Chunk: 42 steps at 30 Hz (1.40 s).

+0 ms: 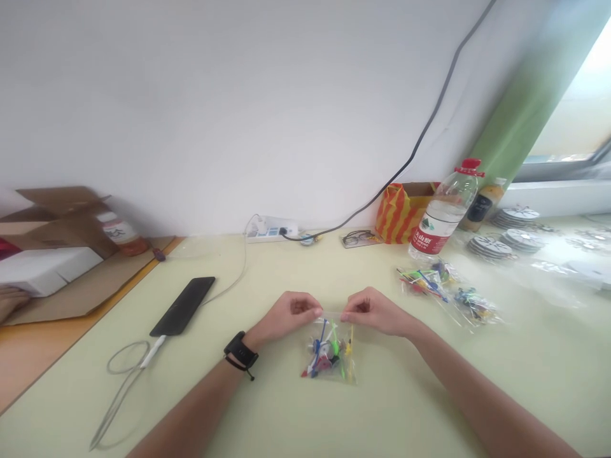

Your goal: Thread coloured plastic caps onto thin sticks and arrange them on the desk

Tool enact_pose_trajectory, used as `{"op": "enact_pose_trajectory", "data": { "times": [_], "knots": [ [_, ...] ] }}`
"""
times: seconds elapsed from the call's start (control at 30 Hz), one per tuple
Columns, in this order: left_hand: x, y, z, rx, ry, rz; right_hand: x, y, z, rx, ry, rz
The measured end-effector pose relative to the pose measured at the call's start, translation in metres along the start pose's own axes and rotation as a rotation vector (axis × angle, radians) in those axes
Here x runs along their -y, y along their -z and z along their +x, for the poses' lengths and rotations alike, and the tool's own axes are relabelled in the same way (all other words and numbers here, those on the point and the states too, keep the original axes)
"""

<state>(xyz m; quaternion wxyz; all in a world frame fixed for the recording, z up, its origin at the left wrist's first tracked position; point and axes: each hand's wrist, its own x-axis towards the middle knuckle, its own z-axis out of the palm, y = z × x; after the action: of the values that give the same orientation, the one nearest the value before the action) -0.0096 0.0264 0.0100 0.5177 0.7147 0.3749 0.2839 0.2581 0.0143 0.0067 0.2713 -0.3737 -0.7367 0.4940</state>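
A clear plastic zip bag [329, 356] hangs or rests upright over the pale table [277, 413], filled with small colourful plastic parts in blue, green, yellow, red and white. My left hand [293, 315] pinches the bag's top edge at its left corner, thumb and forefinger closed. On the opposite corner my right hand [375, 312] grips the same edge in a like pinch. Whether the bag's mouth is sealed I cannot tell. To the right of my right hand lie more filled clear bags [424, 280], with similar bright parts inside.
A black phone [184, 306] on a charging cable lies at left, near an open cardboard box [62, 280]. Behind are a power strip [272, 230], glasses [358, 238], a striped bag [398, 216] and a large water bottle [443, 210]. Stacked discs [489, 247] stand at right. Another person's hand [12, 299] shows at far left.
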Motion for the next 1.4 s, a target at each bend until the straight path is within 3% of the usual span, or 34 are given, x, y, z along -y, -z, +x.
{"op": "enact_pose_trajectory", "data": {
  "times": [0.33,0.57,0.7,0.97,1.2,1.4],
  "knots": [
    [0.000,-0.008,-0.001,0.057,0.024,-0.079,0.007,-0.007,-0.001,-0.010,0.040,-0.047],
    [-0.005,-0.015,-0.001,0.051,0.049,-0.166,0.005,-0.013,0.003,-0.162,0.066,-0.044],
    [0.002,-0.014,0.002,0.006,0.067,-0.181,0.000,-0.007,0.005,-0.242,0.054,-0.020],
    [0.013,-0.011,0.007,-0.046,0.083,-0.243,-0.001,-0.007,0.005,-0.266,0.053,-0.051],
    [0.001,-0.002,-0.001,0.009,0.081,-0.148,0.008,-0.003,0.001,-0.187,0.054,-0.057],
    [-0.010,-0.011,-0.004,0.078,-0.002,-0.100,0.013,-0.023,0.001,-0.075,0.033,-0.015]
  ]
}}
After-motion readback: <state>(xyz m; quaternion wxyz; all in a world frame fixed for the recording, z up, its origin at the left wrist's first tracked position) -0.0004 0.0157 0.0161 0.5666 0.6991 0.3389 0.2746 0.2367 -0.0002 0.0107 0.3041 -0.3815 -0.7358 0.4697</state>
